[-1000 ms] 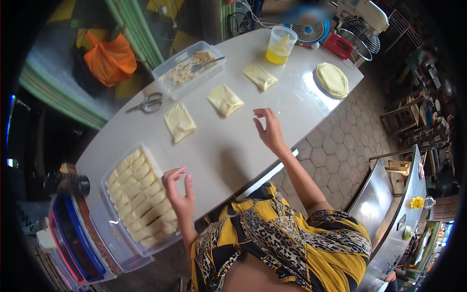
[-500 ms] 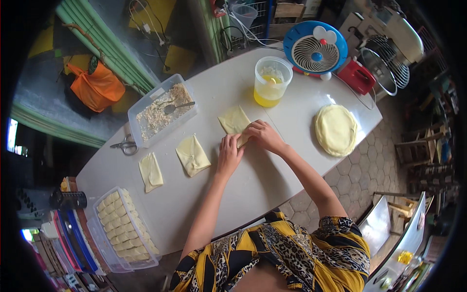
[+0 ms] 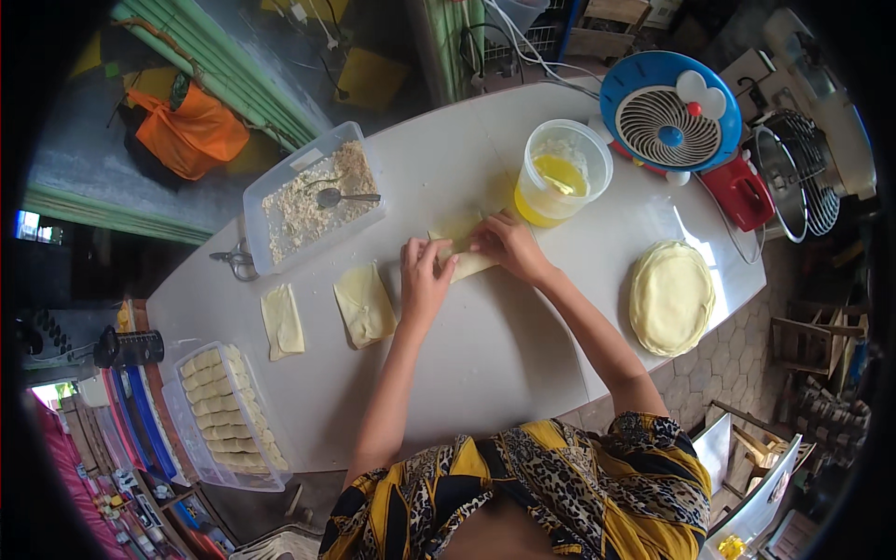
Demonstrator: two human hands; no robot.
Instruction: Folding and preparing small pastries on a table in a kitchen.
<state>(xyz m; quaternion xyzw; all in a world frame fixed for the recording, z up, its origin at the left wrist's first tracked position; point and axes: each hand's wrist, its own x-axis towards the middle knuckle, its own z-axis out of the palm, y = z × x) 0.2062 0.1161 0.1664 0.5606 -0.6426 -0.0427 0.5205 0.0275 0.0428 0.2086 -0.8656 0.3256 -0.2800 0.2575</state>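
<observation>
Both my hands are on one pale yellow pastry wrapper in the middle of the table. Its near part is a roll (image 3: 474,264), and its flat far part (image 3: 455,227) shows beyond my fingers. My left hand (image 3: 426,278) grips the roll's left end with curled fingers. At the right end, my right hand (image 3: 510,248) presses it with bent fingers. Any filling inside is hidden. To the left lie two folded wrappers, a wider one (image 3: 365,306) and a narrow one (image 3: 282,322). A stack of round wrappers (image 3: 672,299) sits at the right.
Beyond my left hand is a clear box of crumbly filling (image 3: 297,224) with a spoon (image 3: 347,197); scissors (image 3: 237,262) lie beside it. A tub of yellow liquid (image 3: 563,187) stands behind my right hand, near a blue fan (image 3: 670,112). Finished rolls (image 3: 224,406) fill a container at the left.
My hands have moved slightly apart, so more of the roll shows between them, and less flat wrapper is seen beyond. The whole view has shifted a little.
</observation>
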